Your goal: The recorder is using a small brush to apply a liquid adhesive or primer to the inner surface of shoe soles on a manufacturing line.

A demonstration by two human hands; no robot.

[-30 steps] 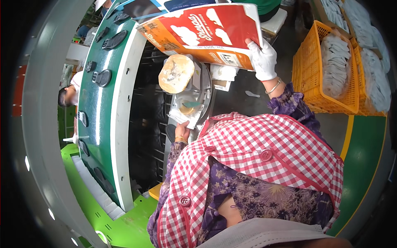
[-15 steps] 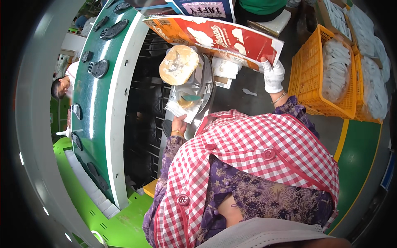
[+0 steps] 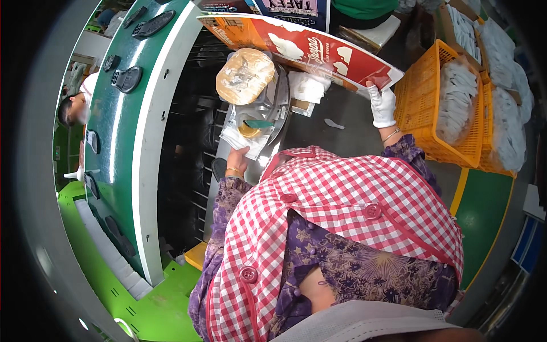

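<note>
My bare left hand [image 3: 237, 161], a bangle on its wrist, has its fingers closed at the near edge of a white sheet [image 3: 239, 141]. On that sheet stands a small yellowish pot [image 3: 249, 131] with a green-handled tool [image 3: 259, 123] lying across it. My right hand [image 3: 383, 106], in a white glove, grips the near right edge of a large red and orange printed board [image 3: 319, 48], which is tilted up. Left of the board, a round tan-topped object [image 3: 245, 76] with worn patches sits on a grey stand [image 3: 280, 108].
A green conveyor [image 3: 111, 131] with white edging carries several black shoe soles [image 3: 126, 80] along my left. Yellow crates [image 3: 424, 102] holding bagged white items stand right. White cloths [image 3: 306, 86] lie beyond the stand. Other people [image 3: 362, 14] are at the far side and left.
My right hand and the board's right end have moved right and slightly nearer me. My left hand stays at the sheet. The whole view has shifted a little.
</note>
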